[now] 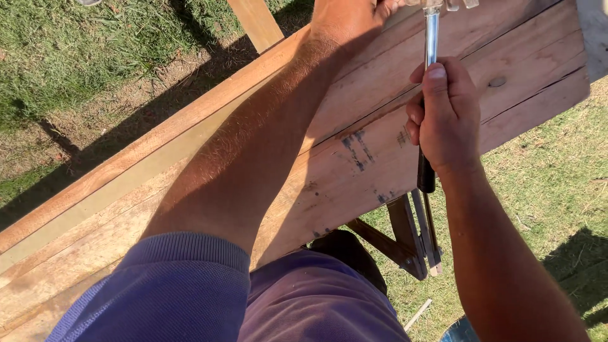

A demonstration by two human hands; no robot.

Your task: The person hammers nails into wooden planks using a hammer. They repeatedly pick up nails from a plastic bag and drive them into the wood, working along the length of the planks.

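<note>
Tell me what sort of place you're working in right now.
Likely an outdoor yard or garden work spot: sunlit grass all around, rough wooden planks laid as a bench on a folding trestle, and a hammer in the right hand.

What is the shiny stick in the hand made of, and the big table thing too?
The tool in the right hand looks like polished metal: its shaft is silvery and glints in the sun, while its lower grip end looks dark, perhaps rubber or plastic. The bench top looks like bare, unpainted wood: reddish planks with grain, seams and dark smudges.
</note>
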